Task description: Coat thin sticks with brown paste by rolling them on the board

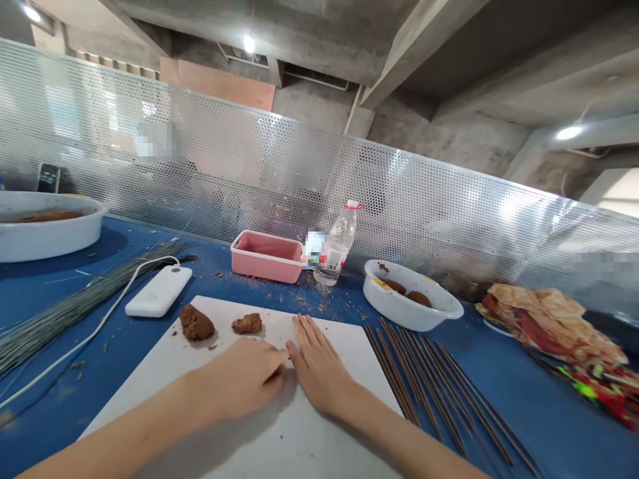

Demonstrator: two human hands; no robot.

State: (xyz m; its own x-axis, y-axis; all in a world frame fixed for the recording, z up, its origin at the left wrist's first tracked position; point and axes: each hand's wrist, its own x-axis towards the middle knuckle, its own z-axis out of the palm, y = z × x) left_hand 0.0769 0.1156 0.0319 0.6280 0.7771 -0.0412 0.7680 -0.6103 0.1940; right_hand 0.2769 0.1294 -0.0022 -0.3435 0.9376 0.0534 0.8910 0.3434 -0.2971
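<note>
Paste lumps [247,324] lie just beyond the left hand [237,379].

Hands [239,380] resting on white board [339,359], just below 2 brown lumps [196,323]; wooden sticks [419,386] right.

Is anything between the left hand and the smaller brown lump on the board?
Nothing visible stands in the way: only the bare white board lies between the left hand and the smaller brown lump, which sits just beyond the hand.
</note>
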